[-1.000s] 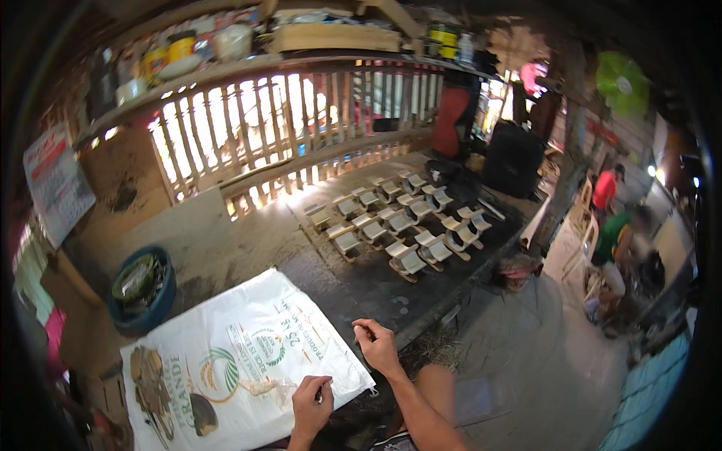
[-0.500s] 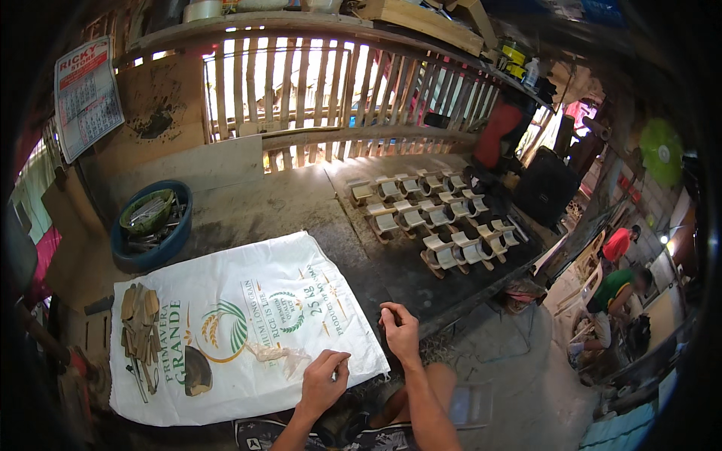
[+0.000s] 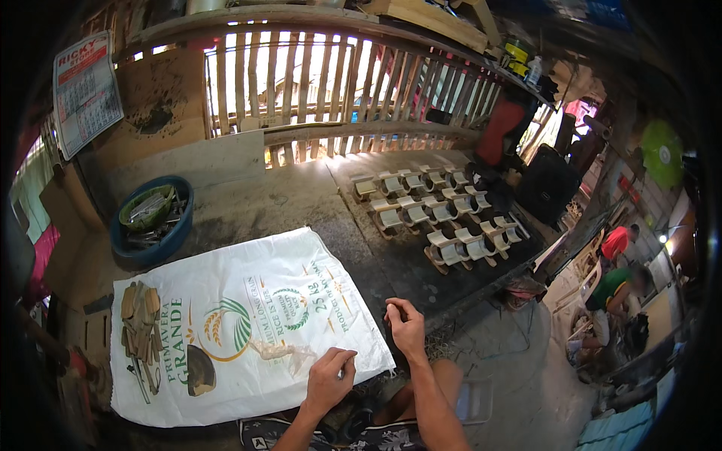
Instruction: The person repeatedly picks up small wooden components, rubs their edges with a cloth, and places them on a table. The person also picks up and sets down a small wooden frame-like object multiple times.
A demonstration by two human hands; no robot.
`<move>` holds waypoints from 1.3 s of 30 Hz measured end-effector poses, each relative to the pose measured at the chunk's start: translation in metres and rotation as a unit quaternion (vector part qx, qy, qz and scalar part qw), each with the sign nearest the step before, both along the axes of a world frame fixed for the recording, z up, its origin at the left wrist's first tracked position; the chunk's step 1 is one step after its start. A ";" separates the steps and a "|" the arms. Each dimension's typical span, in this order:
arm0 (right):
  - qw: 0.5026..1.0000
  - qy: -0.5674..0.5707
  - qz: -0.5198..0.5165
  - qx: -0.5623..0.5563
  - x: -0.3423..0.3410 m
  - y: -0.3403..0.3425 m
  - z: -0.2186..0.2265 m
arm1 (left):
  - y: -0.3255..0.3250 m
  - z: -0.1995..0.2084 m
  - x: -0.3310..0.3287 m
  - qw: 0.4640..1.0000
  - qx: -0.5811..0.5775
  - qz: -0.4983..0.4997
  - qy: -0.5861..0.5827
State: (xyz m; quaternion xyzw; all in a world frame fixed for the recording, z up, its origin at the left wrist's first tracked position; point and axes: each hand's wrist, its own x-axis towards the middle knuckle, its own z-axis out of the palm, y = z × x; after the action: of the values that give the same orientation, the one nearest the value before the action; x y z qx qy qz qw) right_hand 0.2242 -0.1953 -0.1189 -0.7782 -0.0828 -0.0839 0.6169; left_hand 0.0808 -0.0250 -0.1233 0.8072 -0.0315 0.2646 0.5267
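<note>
My left hand [image 3: 329,382] is over the lower right part of a white printed sack [image 3: 248,402], its fingers curled and the thumb pressed toward the index finger. Just beyond its knuckles lies a crumpled clear plastic bag [image 3: 280,351]. Off the sack's right edge, my right hand [image 3: 407,329] is raised with fingers bent together. Anything in either pinch is too small or hidden to make out. At the sack's left end rest a pile of short wooden strips [image 3: 141,323], thin tools [image 3: 143,381] and a dark rounded piece [image 3: 201,371].
Rows of small curved wooden pieces [image 3: 450,252] stand on the dark tabletop at right. A blue basin [image 3: 177,244] holding a green bowl [image 3: 149,209] sits at back left. A slatted window lies behind. Two people [image 3: 618,289] work low at far right.
Both hands keep nearly the same pose, with a slight shift to the right in the picture. The sack and the wooden pieces show a similar small shift, as the view moves a little.
</note>
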 end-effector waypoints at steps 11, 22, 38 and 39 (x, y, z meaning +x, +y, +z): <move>1.000 -0.012 0.003 0.007 0.001 -0.001 -0.001 | -0.001 0.002 0.001 1.000 0.018 0.000 0.001; 1.000 -0.004 0.007 -0.002 -0.001 -0.005 0.003 | -0.005 0.010 0.000 0.999 0.036 0.005 0.032; 0.999 -0.034 -0.001 0.029 -0.001 -0.003 0.000 | -0.008 0.008 0.000 0.999 0.033 0.014 0.034; 0.999 -0.033 0.000 0.030 -0.001 -0.003 0.000 | -0.008 0.008 0.000 0.999 0.033 0.015 0.033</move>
State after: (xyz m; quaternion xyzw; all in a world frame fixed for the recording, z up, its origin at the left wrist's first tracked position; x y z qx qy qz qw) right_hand 0.2230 -0.1979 -0.1189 -0.7563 -0.1001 -0.1119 0.6367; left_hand 0.0811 -0.0332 -0.1152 0.8326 -0.0109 0.2446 0.4969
